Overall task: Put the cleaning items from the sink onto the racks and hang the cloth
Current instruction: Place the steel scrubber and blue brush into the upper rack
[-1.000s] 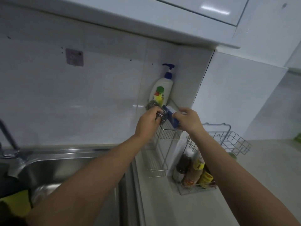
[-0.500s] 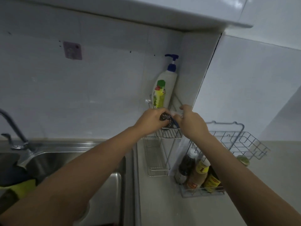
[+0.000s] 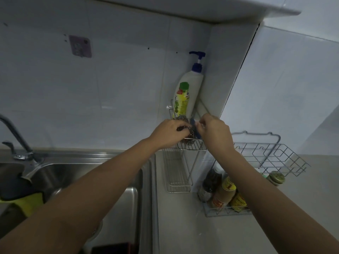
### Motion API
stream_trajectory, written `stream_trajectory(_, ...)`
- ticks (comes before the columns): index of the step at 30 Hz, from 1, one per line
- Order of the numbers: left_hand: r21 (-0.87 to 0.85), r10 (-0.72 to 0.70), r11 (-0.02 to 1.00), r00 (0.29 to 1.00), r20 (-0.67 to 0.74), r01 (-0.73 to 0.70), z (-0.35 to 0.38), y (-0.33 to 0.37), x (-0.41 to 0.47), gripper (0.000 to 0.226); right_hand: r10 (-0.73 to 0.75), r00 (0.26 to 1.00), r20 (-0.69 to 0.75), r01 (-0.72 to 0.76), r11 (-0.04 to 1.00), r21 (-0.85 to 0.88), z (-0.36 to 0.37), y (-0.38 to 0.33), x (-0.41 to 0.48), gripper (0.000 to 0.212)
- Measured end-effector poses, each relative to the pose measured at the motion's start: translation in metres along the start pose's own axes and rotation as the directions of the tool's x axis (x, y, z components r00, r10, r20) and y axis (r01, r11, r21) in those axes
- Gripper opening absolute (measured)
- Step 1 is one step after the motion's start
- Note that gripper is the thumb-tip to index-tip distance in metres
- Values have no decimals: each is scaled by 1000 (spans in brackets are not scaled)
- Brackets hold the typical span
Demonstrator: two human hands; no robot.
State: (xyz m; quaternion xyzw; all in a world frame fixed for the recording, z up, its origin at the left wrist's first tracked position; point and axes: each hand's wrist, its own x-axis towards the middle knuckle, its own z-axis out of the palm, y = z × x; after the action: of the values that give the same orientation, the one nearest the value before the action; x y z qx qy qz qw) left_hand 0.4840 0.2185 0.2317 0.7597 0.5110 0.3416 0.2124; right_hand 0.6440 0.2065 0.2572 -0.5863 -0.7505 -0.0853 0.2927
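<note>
Head view: the steel-wool scourer (image 3: 189, 132) and blue sponge (image 3: 194, 128), carried higher a second ago, are now being lowered into the corner rack's upper shelf (image 3: 192, 146), left hand (image 3: 169, 133) and right hand (image 3: 214, 132) fingers clamped on them; the yellow cloth (image 3: 23, 200) is being left at the sink (image 3: 117, 198).

Dim, bluish light leaves the sink (image 3: 77, 173) shadowed, faint glare on the tiles (image 3: 110, 107), soft focus, and edges bowed outward.
</note>
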Motion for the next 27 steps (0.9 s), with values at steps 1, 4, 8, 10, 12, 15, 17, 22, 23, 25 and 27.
stream_trajectory(1, 20, -3, 1000, 1000, 16, 3, 0, -1, 1, 37, -4, 1000, 10, 4, 1000, -21, 3, 0, -2, 26)
stream_trajectory(4, 67, -12, 998, 998, 61, 8, -3, -1, 2, 45, -1, 999, 42, 6, 993, -118, 6, 0, -3, 25)
stream_trajectory(8, 63, -16, 998, 995, 99, 10, -8, -1, 2, 46, 58, 994, 93, -51, 996, -74, 3, -2, 3, 23)
stream_trajectory(10, 46, -10, 999, 994, 105, 5, -7, 0, 1, 42, 81, 992, 93, -81, 997, 0, 3, 0, 0, 20)
stream_trajectory(12, 43, 4, 999, 996, 94, -8, -6, 1, -1, 35, 96, 993, 69, -99, 994, 43, 5, 0, -4, 16)
stream_trajectory(15, 20, 26, 999, 998, 58, -27, -3, 1, -3, 33, 130, 991, 28, -132, 989, 62, 9, 0, -10, 15)
stream_trajectory(17, 1, 20, 1000, 999, 49, -20, 0, -2, -3, 32, 109, 994, -34, -110, 993, -46, 11, -1, -12, 16)
stream_trajectory(22, -29, 8, 1000, 999, 36, -7, 3, -6, -2, 40, 112, 993, 44, -90, 935, -344, 3, 1, -2, 17)
stream_trajectory(23, -30, 11, 999, 999, 39, -10, 3, -6, -2, 42, 162, 983, 88, -124, 934, -335, 1, 2, 2, 16)
stream_trajectory(25, -17, 15, 1000, 999, 45, -15, 3, -6, -3, 43, 210, 970, 125, -159, 931, -328, -4, 1, 7, 19)
stream_trajectory(27, -4, 19, 1000, 999, 39, -19, 3, -7, -3, 44, 204, 966, 160, -136, 923, -359, -6, -4, 9, 23)
